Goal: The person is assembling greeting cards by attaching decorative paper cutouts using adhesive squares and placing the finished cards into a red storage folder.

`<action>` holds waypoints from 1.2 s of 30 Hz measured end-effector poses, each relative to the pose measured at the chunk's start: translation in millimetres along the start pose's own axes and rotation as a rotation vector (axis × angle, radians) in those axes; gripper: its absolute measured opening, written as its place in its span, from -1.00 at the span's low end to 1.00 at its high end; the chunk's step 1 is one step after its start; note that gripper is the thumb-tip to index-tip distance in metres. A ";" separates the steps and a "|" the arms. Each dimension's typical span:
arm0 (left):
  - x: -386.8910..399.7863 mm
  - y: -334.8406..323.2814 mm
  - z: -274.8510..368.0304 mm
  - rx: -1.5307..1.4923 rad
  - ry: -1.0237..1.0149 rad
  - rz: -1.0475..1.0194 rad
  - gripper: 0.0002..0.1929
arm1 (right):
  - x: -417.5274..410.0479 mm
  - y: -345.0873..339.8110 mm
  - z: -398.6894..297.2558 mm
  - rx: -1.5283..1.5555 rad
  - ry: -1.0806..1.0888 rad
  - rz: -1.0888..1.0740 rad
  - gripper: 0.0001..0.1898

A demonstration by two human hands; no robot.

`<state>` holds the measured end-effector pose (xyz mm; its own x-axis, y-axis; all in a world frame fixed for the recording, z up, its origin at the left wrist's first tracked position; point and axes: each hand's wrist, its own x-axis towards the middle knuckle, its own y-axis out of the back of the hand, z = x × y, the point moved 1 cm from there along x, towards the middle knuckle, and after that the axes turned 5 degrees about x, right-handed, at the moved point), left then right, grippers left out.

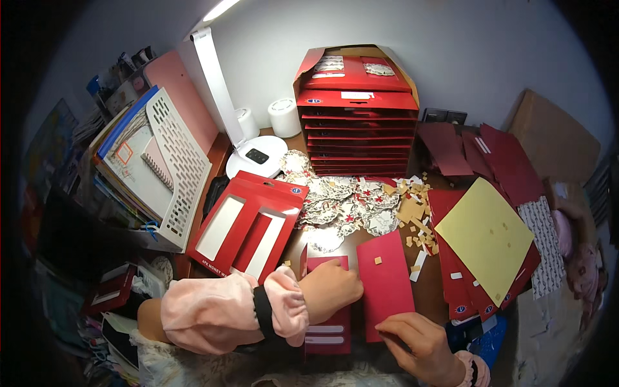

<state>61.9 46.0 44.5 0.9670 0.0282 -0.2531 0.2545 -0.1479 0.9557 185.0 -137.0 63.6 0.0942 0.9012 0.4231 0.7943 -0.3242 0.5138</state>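
My left hand (334, 291) is curled, knuckles up, over a red paper wallet (328, 341) with two printed white strips at its lower end. The curled fingers hide whatever may be in them. To its right lies a plain crimson card panel (385, 295), tilted slightly, with a small tan square (377, 260) stuck near its upper part. Thumb and fingertips of my right hand (418, 341) pinch this panel's lower edge. Beyond both hands, a heap of lacy cut-paper ornaments (333, 203) covers the table. Small tan squares and paper scraps (420, 217) are scattered beside it.
A red window box (246, 222) lies at left, near a white desk lamp (256, 155) and a white file holder (181, 179). Red packs fill an open carton (358, 130) at the back. At right, a yellow sheet (486, 237) rests on red card sleeves (447, 275).
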 end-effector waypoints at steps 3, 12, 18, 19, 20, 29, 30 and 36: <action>-1.1 3.1 3.7 0.011 0.030 0.004 -0.83 | -1.0 -0.3 -2.2 0.014 0.006 -0.006 -0.74; 4.7 8.0 -2.3 -0.073 0.034 0.039 -0.97 | -3.3 -0.2 0.2 0.011 -0.003 0.004 -0.73; 0.9 26.8 -23.3 -0.206 0.083 -0.054 -0.97 | -6.2 2.8 -5.3 0.075 0.032 -0.007 -0.74; 0.8 39.8 -28.7 -0.308 0.130 -0.039 -0.97 | -7.0 1.9 -4.8 0.070 0.022 -0.001 -0.74; 0.8 56.4 -34.1 -0.379 0.117 0.053 -0.97 | -7.6 0.7 -4.5 0.067 0.034 -0.004 -0.75; 83.7 70.2 -50.7 -0.446 0.272 0.690 -0.87 | -6.5 -3.4 -9.6 0.065 0.098 -0.013 -0.76; 81.9 72.8 -52.0 -0.449 0.267 0.692 -0.87 | -6.9 -3.9 -8.2 0.070 0.089 -0.016 -0.76; -4.8 99.1 -49.2 -0.530 0.251 0.828 -0.90 | -5.5 -2.0 -6.2 0.058 0.062 -0.021 -0.75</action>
<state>83.0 79.8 147.7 0.8001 0.3317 0.4999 -0.5841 0.2404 0.7753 179.1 -143.1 64.9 0.0414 0.8874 0.4591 0.8291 -0.2870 0.4798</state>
